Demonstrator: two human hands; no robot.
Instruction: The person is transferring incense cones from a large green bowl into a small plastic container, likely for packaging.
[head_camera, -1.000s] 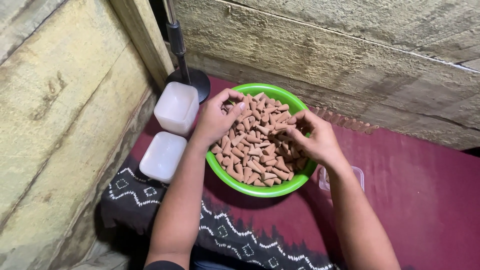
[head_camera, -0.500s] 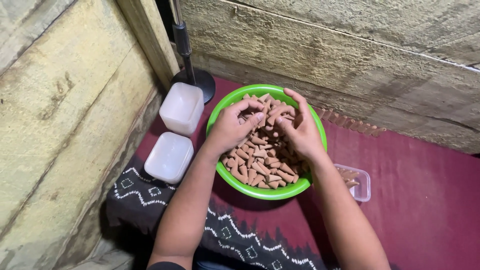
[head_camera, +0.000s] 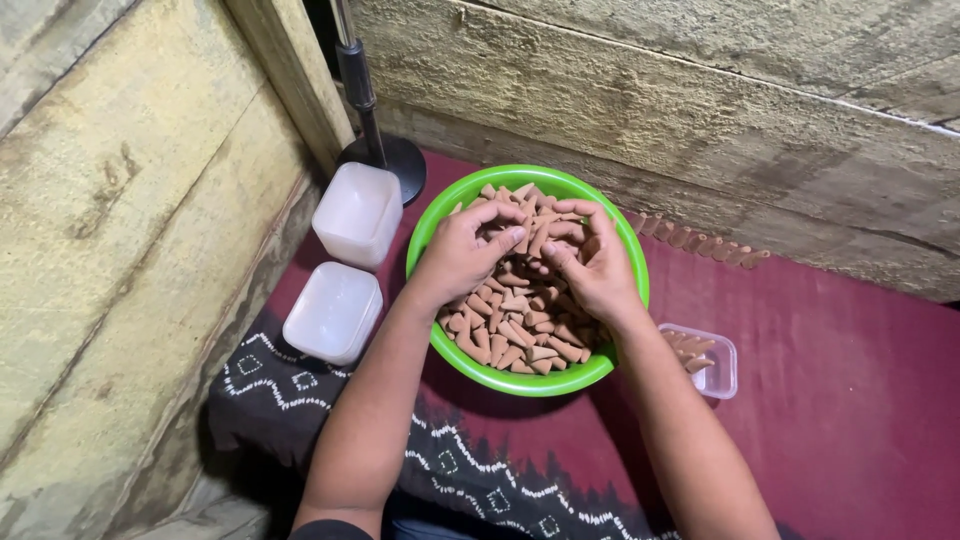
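Over a maroon cloth (head_camera: 850, 400) edged by rough wooden walls, our left hand (head_camera: 462, 255) and right hand (head_camera: 597, 268) meet, fingers curled into brown cones (head_camera: 520, 325) heaped in the green bowl (head_camera: 520, 378) mid-cloth. Light, brittle, we judge; pinch them gently by their sides.

Two stacks of white plastic containers (head_camera: 357, 213) (head_camera: 333, 311) are sitting side by side on the maroon cloth (head_camera: 850, 400), near the rough wooden wall (head_camera: 120, 250). Behind them a black stand (head_camera: 378, 150) is rising from its round base. A row of little brown cones (head_camera: 695, 240) is lining up along the back planks (head_camera: 700, 110), and the patterned dark fabric (head_camera: 470, 470) is lying in front.
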